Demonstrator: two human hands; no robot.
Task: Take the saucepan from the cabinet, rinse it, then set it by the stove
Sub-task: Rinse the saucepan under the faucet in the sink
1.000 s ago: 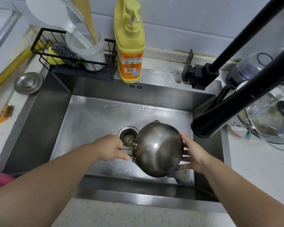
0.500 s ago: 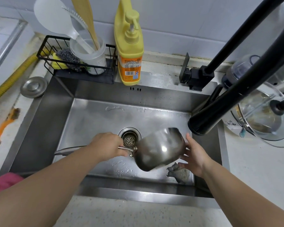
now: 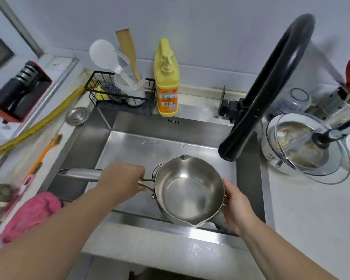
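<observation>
Over the near edge of the stainless steel sink (image 3: 101,142), the round, shiny stainless steel saucepan (image 3: 188,190) is held mouth up, and its bowl looks empty. Its long tubular handle runs straight out to the person's left, level with the sink front. The left hand (image 3: 120,179) is curled tight round that handle close to the bowl, while the right hand (image 3: 235,207) lies spread and flat against the far wall of the bowl, steadying rather than gripping. Farther back, the curved black faucet (image 3: 269,83) ends just beyond and to the right of the rim, no water visibly running. No stove is in view, so the carry direction cannot be judged; the left hand looks set to bear it.
</observation>
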